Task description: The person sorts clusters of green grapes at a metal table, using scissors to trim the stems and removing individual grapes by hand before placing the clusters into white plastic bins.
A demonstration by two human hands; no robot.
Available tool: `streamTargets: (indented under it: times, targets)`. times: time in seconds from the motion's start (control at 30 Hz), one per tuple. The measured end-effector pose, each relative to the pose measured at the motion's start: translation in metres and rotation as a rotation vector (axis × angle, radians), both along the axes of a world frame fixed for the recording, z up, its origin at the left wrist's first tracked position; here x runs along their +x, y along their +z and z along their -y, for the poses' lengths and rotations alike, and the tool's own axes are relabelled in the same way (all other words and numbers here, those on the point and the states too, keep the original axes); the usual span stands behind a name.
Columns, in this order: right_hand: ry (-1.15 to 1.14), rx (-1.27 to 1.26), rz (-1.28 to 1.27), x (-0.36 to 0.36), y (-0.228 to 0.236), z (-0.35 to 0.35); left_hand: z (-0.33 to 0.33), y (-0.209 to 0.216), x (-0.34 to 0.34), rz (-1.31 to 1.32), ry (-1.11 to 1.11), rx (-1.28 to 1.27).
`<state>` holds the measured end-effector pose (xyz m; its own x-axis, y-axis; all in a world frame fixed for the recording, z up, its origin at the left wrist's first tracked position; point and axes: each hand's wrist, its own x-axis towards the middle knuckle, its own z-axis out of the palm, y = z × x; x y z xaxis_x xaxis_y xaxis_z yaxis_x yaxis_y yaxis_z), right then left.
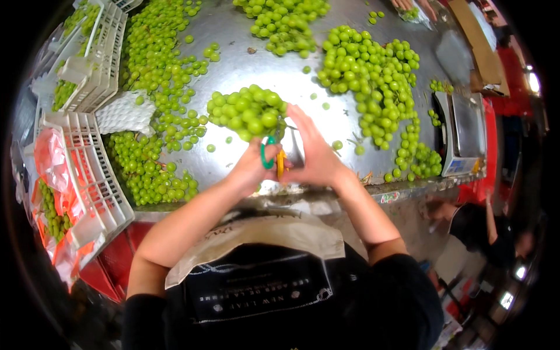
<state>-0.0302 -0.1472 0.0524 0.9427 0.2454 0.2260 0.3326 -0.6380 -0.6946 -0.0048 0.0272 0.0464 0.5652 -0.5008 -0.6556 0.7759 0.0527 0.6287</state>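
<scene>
My left hand (252, 165) is closed around small scissors, whose green handle loop (268, 153) and yellow handle part (280, 164) show by the thumb; the blades cannot be made out. Just beyond it is a bunch of green grapes (248, 109), above the metal table. To its right, my right hand (318, 153) has its fingers stretched and the thumb apart, the fingertips at the bunch's right edge. Its thumb comes close to the yellow handle. The bunch's stem is hidden, and which hand bears the bunch is unclear.
Loose green grapes (149, 166) spread along the left of the metal table (221, 64). More bunches (373, 76) lie right and far. White crates (96, 169) stand left, a scale (464, 131) right. Another person's hands (417, 7) work at the far edge.
</scene>
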Motion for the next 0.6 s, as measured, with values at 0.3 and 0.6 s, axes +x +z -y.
streamTargets:
  times: [0.3, 0.6]
  targets:
    - [0.158, 0.291, 0.266, -0.006, -0.036, -0.045, 0.012, 0.034, -0.007, 0.039, 0.125, 0.089]
    - [0.116, 0.3, 0.26, -0.013, -0.035, -0.044, 0.002, 0.008, 0.005, 0.269, -0.115, 0.036]
